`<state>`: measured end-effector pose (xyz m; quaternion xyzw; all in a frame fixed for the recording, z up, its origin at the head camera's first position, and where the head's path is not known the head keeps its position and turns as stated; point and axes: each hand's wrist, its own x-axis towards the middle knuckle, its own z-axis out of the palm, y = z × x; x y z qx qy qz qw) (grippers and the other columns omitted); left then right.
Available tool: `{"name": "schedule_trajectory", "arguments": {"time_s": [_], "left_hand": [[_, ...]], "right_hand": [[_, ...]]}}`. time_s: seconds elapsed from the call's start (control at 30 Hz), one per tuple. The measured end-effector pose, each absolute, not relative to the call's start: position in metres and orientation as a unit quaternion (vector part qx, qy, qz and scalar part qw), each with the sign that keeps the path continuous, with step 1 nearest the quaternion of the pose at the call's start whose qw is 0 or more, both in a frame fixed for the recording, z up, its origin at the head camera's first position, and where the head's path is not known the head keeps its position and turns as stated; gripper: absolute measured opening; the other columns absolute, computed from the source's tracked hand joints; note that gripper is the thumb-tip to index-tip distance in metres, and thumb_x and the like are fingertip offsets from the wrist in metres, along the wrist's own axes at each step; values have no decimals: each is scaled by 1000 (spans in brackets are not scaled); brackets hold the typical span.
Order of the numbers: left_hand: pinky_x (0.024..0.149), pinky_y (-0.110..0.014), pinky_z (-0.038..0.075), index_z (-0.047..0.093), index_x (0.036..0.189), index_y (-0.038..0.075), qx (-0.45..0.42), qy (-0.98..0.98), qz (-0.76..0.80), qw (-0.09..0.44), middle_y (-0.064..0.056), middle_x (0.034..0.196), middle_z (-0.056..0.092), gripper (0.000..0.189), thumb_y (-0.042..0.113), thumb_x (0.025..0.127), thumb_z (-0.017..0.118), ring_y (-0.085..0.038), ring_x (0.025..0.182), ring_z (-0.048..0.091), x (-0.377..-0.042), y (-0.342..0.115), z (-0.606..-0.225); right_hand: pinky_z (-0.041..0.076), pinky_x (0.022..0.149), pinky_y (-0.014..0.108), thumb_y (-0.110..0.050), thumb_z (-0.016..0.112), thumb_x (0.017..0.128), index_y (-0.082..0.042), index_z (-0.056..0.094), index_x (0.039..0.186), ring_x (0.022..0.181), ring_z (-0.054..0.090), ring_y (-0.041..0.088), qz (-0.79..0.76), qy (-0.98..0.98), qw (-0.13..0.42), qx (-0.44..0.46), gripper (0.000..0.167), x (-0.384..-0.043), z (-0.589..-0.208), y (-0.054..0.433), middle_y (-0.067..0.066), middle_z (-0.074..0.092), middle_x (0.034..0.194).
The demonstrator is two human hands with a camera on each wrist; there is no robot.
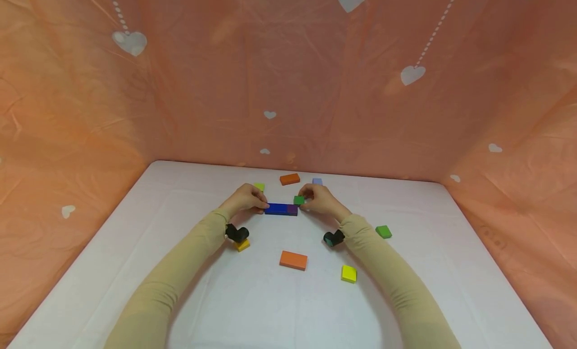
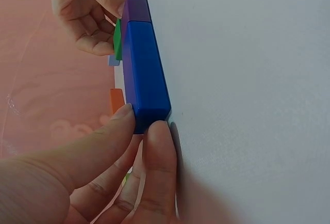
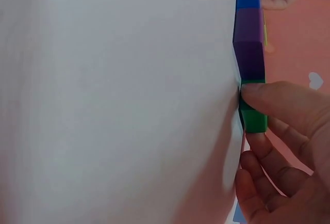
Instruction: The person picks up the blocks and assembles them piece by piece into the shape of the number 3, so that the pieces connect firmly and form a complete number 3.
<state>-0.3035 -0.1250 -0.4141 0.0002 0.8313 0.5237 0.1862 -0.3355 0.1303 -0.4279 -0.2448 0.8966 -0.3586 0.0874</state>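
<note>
Fingers of left hand pinch long blue rectangular block, axis nine-to-three; right hand grips small green block, partly thumb-hidden.

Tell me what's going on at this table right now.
A person's left hand pinches one end of a blue block, with a purple block against its other end. The right hand holds a green block close beside the purple one. An orange block and a yellow block lie on the white table.

2 long-sleeved arms reach forward and angle inward — the left hand and right hand facing each other, each bent in a pinch.
</note>
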Motion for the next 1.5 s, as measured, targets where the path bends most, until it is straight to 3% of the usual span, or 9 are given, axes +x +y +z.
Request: {"name": "schedule_trajectory", "arguments": {"time_s": [0.77,1.0,1.27,1.5], "left_hand": [[70,-28,57,66,97,-6,1,828,526,193,-15,91,63,16,3,85,71,-19,72,66,-304,-125,-413],[72,-28,56,66,99,-5,-2,830,524,190,-14,93,64,17,4,85,71,-18,73,66,-305,-125,-414],[69,-26,56,66,100,-6,-2,834,520,184,-14,92,64,18,3,86,71,-16,71,64,-306,-125,-416],[69,-26,56,66,100,-5,-9,835,518,186,-14,95,64,18,4,85,71,-17,71,63,-305,-125,-415]], "right_hand": [[47,89,34,-4,77,79,-2,63,107,96,56,22,-352,897,94,-251,31,-333,-423,131,8,63,100],[48,91,38,-7,77,79,2,62,112,101,57,26,-342,890,83,-289,37,-334,-410,137,12,63,105],[43,99,45,-6,72,84,5,57,123,113,53,35,-355,878,106,-303,43,-330,-387,147,20,59,120],[42,100,47,-2,72,84,3,57,124,115,51,41,-375,856,100,-342,43,-321,-364,155,20,58,121]]}}
